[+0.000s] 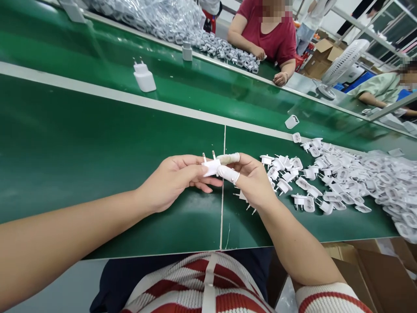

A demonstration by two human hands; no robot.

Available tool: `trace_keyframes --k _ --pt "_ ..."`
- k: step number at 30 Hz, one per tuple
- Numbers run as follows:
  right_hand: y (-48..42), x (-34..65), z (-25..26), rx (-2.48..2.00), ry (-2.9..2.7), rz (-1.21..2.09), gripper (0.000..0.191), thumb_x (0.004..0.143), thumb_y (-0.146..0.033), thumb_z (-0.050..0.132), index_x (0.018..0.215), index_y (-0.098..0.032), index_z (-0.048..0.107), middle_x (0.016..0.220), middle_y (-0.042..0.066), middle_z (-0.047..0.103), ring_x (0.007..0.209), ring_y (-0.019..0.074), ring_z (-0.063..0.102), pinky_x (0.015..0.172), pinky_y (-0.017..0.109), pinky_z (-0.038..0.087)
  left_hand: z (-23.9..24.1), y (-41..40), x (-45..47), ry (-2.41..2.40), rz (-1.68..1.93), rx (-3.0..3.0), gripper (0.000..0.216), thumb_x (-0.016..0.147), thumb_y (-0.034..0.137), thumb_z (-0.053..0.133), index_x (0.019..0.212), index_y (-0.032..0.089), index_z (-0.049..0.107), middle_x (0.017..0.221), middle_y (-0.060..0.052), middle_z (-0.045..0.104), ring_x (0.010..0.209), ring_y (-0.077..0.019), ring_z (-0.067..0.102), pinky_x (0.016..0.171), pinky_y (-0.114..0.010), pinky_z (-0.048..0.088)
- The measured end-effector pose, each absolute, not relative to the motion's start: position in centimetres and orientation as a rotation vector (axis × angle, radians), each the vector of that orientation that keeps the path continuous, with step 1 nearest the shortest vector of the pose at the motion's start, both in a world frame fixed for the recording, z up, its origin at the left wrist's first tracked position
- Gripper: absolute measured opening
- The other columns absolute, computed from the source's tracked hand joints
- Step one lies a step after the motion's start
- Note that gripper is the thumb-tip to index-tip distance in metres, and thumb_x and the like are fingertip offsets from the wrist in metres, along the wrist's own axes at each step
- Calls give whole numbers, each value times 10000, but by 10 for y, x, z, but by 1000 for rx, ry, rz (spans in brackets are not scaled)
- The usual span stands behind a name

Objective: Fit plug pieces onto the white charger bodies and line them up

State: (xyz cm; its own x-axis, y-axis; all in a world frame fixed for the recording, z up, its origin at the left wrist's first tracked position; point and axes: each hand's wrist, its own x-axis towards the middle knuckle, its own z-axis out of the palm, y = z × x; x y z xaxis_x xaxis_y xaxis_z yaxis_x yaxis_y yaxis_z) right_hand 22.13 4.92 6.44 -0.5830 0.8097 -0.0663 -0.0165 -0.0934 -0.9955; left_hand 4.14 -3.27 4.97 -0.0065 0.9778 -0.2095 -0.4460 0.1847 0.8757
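Note:
Both my hands meet over the green table, closed on one white two-pin plug piece (211,168) whose metal pins point up and away from me. My left hand (177,180) grips its left end between thumb and fingers, the lower fingers stretched out beneath. My right hand (252,178) pinches its right end with a thumb and finger wrapped in white finger covers. Just right of and partly behind my right hand lie several loose white plug pieces (283,187). How the inner side of the held piece looks is hidden.
A large heap of plug pieces (352,174) spreads from a plastic bag (400,174) at the right. White charger bodies (145,77) stand on the green belt (182,87) beyond the pale rail (163,104). Across it, a person in a red shirt (286,34) sits by another heap (224,50).

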Motion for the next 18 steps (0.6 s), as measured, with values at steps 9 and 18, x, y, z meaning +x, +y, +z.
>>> trace_keyframes --k 9,18 --pt "47 220 72 -807 -1479 1861 300 716 -458 965 851 -250 797 892 -18 785 866 149 739 925 327 624 65 -28 38 802 1018 383 421 1041 206 441 956 88 836 949 -157 823 694 -214 797 567 -235 649" --pt "43 218 69 -928 -1443 1907 436 737 -634 901 819 -219 797 811 4 777 754 143 721 798 297 619 56 -29 32 597 885 401 562 1043 229 327 885 87 848 840 -154 812 648 -200 783 665 -247 653"
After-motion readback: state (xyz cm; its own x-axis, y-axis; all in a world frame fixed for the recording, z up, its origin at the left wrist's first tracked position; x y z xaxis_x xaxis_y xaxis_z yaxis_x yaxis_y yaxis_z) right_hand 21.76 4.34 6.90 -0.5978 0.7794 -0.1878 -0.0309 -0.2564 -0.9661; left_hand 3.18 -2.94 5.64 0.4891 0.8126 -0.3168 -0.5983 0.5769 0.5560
